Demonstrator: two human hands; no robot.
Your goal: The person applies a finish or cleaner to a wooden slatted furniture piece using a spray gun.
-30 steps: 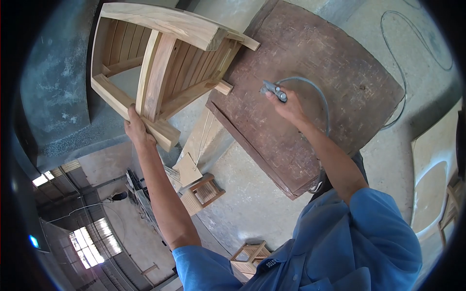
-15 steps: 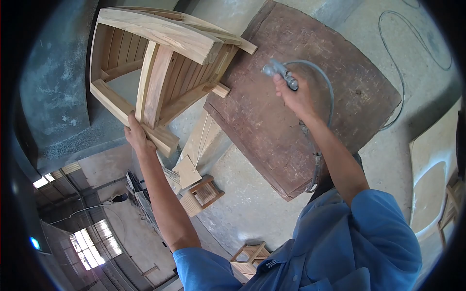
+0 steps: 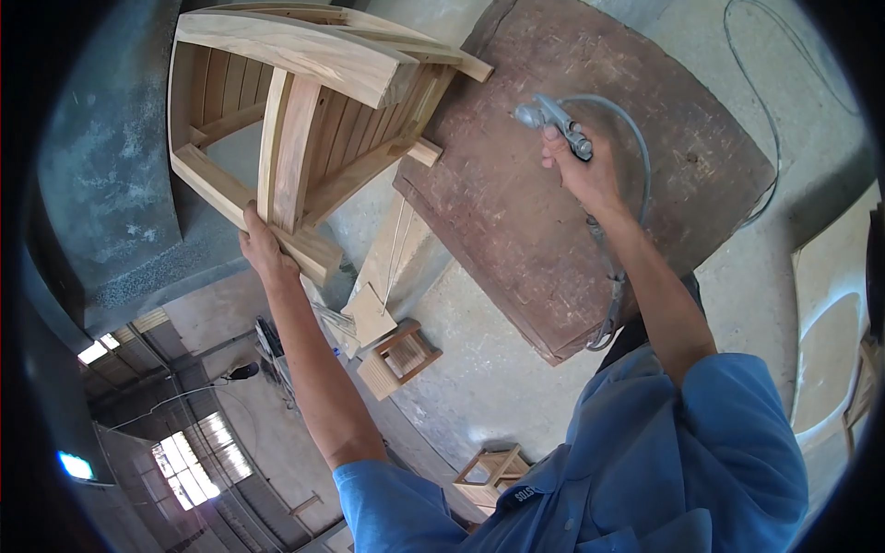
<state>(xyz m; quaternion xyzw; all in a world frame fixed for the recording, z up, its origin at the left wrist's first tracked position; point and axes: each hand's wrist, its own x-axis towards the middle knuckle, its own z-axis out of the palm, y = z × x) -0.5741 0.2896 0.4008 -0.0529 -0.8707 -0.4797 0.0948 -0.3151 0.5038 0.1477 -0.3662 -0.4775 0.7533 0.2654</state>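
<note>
My left hand (image 3: 264, 247) is closed around the lower rail of a pale wooden slatted furniture frame (image 3: 300, 157), which tilts at the upper left. My right hand (image 3: 590, 170) grips a grey metal spray gun (image 3: 556, 124), its nozzle pointing left toward the frame. From the gun a grey hose (image 3: 643, 157) loops past my wrist and forearm. Under the gun lies a worn reddish-brown board (image 3: 553, 249), and two of the frame's leg ends overlap the board's left edge. A gap shows between nozzle and wood.
Two small slatted wooden pieces, one stool-like (image 3: 402, 358) and one lower (image 3: 491, 475), stand on the concrete floor. A thin panel (image 3: 371, 315) lies near my left forearm. A loose hose (image 3: 772, 138) runs along the floor at right. A dark bluish wall surface (image 3: 111, 184) is behind the frame.
My right hand and the spray gun have shifted right, away from the frame. My left hand keeps its hold on the rail, and the whole view has shifted slightly.
</note>
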